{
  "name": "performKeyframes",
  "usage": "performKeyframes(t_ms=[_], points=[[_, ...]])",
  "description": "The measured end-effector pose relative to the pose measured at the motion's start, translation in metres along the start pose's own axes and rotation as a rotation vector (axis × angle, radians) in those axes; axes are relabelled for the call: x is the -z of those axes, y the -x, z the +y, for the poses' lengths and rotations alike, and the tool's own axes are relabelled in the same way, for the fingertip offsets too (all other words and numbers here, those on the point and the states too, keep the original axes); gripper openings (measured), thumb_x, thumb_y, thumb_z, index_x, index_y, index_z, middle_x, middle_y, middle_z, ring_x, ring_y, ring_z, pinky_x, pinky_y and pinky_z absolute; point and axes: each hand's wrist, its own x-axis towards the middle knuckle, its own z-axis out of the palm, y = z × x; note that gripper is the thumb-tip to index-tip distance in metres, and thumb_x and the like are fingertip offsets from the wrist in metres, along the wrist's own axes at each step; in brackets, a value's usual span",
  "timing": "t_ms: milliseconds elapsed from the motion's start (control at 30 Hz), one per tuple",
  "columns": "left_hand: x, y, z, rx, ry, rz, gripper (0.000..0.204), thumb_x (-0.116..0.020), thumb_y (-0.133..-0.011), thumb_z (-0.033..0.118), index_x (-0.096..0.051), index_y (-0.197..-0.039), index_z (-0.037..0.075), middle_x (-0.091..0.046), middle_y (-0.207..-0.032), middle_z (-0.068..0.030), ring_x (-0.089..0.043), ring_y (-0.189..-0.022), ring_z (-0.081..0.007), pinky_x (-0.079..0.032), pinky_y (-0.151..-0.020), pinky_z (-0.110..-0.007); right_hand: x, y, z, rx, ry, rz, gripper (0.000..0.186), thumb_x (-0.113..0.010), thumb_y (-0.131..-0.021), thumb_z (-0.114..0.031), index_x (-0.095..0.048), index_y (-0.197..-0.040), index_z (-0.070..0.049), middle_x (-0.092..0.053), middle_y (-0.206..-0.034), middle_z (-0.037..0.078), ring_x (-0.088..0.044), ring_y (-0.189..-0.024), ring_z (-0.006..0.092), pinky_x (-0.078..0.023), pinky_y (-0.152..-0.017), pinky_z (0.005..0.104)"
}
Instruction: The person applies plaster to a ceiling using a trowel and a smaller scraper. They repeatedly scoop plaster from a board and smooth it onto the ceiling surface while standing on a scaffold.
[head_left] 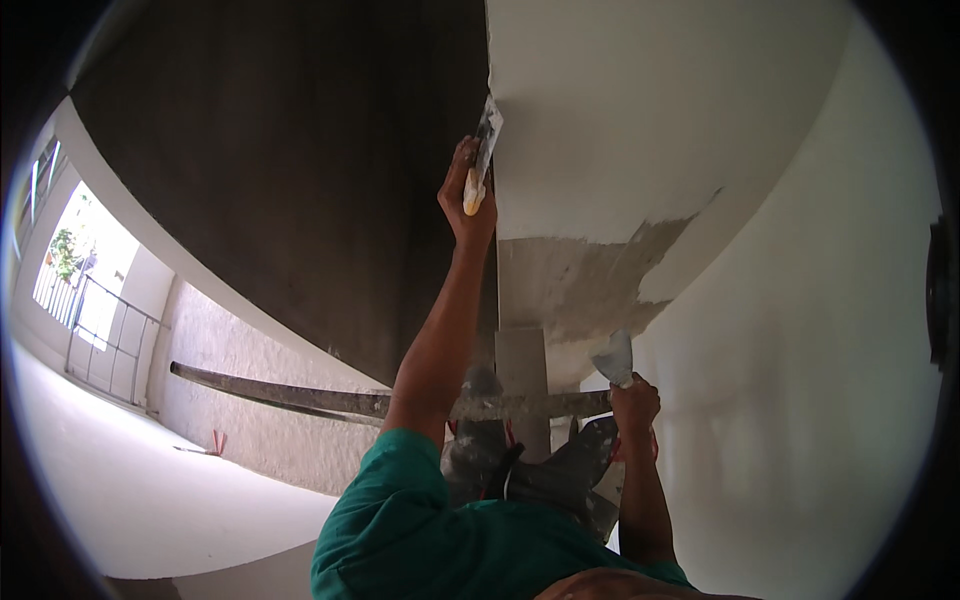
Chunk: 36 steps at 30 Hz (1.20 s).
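Note:
My left arm is stretched far up, and that hand [462,185] is closed round the yellowish handle of a putty knife [488,132]. The blade is at the straight edge between a dark grey surface [290,160] and a pale plastered surface [660,110]; whether it presses on the edge, I cannot tell. Lower down on the right, my right hand [636,404] grips a second putty knife [614,358]. Its broad blade points up and is coated whitish. Between the hands, a rough grey-brown patch [590,275] shows below the white coat.
Below my arms a long, stained bar [270,388] runs across. Dark, splattered things [560,472] lie beneath it, partly hidden. At far left are a metal railing [105,325] and a bright opening. A smooth white wall [780,400] curves up on the right.

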Motion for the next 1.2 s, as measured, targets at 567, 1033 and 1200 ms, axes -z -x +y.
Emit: performKeyframes(t_ms=[567, 1033, 1200], points=[[-0.035, -0.160, 0.064, -0.286, -0.091, 0.129, 0.035, -0.059, -0.087, 0.001, -0.059, -0.122, -0.001, -0.069, -0.101, -0.0160, -0.067, -0.090, -0.0187, -0.052, -0.081, -0.030, -0.001, 0.003, 0.002, 0.022, -0.010, 0.044, 0.030, -0.069, -0.074, -0.035, -0.069, -0.085, -0.006, -0.067, -0.078, 0.022, -0.066, -0.078, 0.0403, -0.054, -0.073, 0.0490], [-0.051, -0.305, 0.166, -0.386, -0.295, 0.246, 0.031, -0.062, -0.079, 0.007, -0.065, -0.110, 0.013, -0.069, -0.090, -0.0148, -0.066, -0.085, -0.0377, -0.052, -0.070, -0.042, 0.011, 0.011, 0.001, 0.009, -0.064, 0.115, 0.029, -0.069, -0.072, -0.032, -0.070, -0.084, -0.005, -0.068, -0.079, 0.021, -0.067, -0.079, 0.0382, -0.054, -0.073, 0.0469], [-0.014, -0.333, 0.205, -0.461, -0.349, 0.290, 0.033, -0.061, -0.081, 0.007, -0.065, -0.113, 0.015, -0.069, -0.090, -0.0144, -0.066, -0.086, -0.0369, -0.053, -0.073, -0.043, 0.012, 0.012, 0.002, 0.009, -0.053, 0.129, 0.029, -0.069, -0.071, -0.032, -0.070, -0.084, -0.006, -0.068, -0.079, 0.020, -0.067, -0.077, 0.0379, -0.054, -0.072, 0.0459]])
